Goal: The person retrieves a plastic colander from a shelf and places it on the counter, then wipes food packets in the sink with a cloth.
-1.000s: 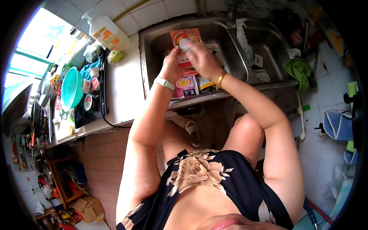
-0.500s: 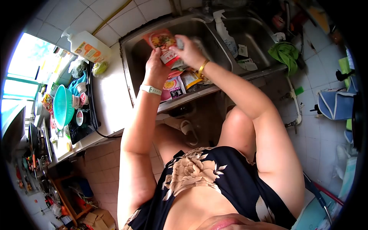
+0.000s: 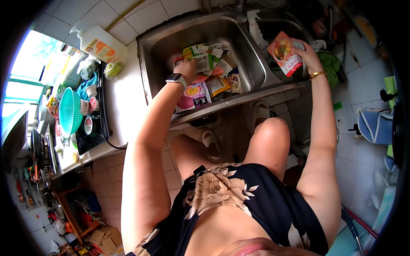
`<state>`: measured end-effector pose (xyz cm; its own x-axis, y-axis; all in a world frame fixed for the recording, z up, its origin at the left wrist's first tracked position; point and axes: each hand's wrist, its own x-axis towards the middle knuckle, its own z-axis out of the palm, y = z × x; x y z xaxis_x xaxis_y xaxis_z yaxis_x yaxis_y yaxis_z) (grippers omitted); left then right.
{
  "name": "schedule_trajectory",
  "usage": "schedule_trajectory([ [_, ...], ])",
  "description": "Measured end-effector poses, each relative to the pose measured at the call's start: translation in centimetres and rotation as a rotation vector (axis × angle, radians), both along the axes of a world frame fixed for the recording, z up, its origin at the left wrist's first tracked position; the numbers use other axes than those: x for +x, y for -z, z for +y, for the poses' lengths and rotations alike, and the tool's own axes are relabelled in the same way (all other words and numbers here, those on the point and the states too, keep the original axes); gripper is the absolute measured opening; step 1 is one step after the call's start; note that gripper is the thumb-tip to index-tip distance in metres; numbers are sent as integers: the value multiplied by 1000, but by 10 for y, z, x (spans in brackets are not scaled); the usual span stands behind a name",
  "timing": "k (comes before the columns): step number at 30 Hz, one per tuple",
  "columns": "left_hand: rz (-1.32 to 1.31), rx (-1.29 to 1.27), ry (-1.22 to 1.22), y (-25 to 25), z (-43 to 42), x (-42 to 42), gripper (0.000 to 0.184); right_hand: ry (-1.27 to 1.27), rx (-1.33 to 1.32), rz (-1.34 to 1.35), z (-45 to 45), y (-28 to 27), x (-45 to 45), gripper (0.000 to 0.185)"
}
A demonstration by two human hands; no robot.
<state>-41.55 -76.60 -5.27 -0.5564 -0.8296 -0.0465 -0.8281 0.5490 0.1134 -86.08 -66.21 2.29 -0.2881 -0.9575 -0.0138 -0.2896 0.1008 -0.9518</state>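
The right hand (image 3: 311,57) grips a red pouch (image 3: 282,52), its small print illegible, above the right basin (image 3: 273,71); the left hand (image 3: 186,69) is among packets (image 3: 204,62), grip unclear. A pink packet (image 3: 192,96) bears large Chinese characters.

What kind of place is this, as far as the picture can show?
It looks like a kitchen, probably in a home. A metal sink with two basins holds food-style packets; beside it run a white counter and, further left, a turquoise plastic basket.
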Motion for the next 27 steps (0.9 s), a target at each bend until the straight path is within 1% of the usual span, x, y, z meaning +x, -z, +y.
schedule_trajectory([
  [1, 1, 0, -1, 8, -3, -2, 51, -9, 35, 75, 1, 12, -14, 41],
  [3, -91, -138, -3, 39, -16, -7, 50, 14, 21, 724, 4, 22, -21, 40],
  [4, -87, -139, -1, 52, -22, -9, 50, 121, 110, 820, 6, 24, -19, 34],
  [5, -39, -93, 10, 62, -29, -10, 44, 126, 110, 823, 9, 19, -9, 34],
  [6, 7, -46, 20, 65, -35, -11, 40, 201, -2, 902, 12, 15, 0, 32],
  [7, 7, -45, 23, 67, -42, -6, 40, 275, -114, 976, 12, 12, 9, 31],
  [8, 4, -74, 121, 65, -49, 3, 34, 266, -115, 858, 10, 8, 18, 29],
  [9, 39, -84, 127, 44, -38, 4, 29, 268, -110, 854, 10, 2, 30, 29],
  [10, 74, -93, 134, 23, -27, 5, 25, 209, -113, 699, 9, -5, 45, 29],
  [11, 71, -93, 132, 28, -36, 8, 25, 150, -119, 545, 6, -10, 59, 29],
  [13, 151, -31, -62, 39, -61, 18, 25, 51, -196, 345, -4, -5, 81, 30],
  [14, 369, 12, -105, 26, -57, 22, 23, 10, -197, 255, -13, -2, 90, 31],
  [15, 484, 66, -85, 27, -61, 28, 23, -29, -207, 191, -21, 1, 102, 34],
  [17, 710, 179, -39, 30, -68, 40, 22, -100, -160, -79, -32, 1, 129, 37],
  [18, 1056, 455, -103, 15, -55, 39, 26, -132, -143, -179, -39, 2, 142, 37],
  [19, 1156, 623, -160, -1, -42, 38, 29, -165, -126, -279, -45, 3, 154, 36],
  [21, 1363, 936, -325, -39, -12, 33, 35, -197, -127, -400, -51, -4, 180, 34],
  [23, 1581, 958, -304, -43, 1, 29, 35, -247, -148, -441, -56, -11, 202, 34],
  [25, 1504, 756, -7, -29, 2, 31, 38, -267, -198, -411, -59, -14, 222, 33],
  [27, 1605, 1037, -347, -65, 29, 21, 42, -289, -246, -380, -59, -16, 237, 33],
])
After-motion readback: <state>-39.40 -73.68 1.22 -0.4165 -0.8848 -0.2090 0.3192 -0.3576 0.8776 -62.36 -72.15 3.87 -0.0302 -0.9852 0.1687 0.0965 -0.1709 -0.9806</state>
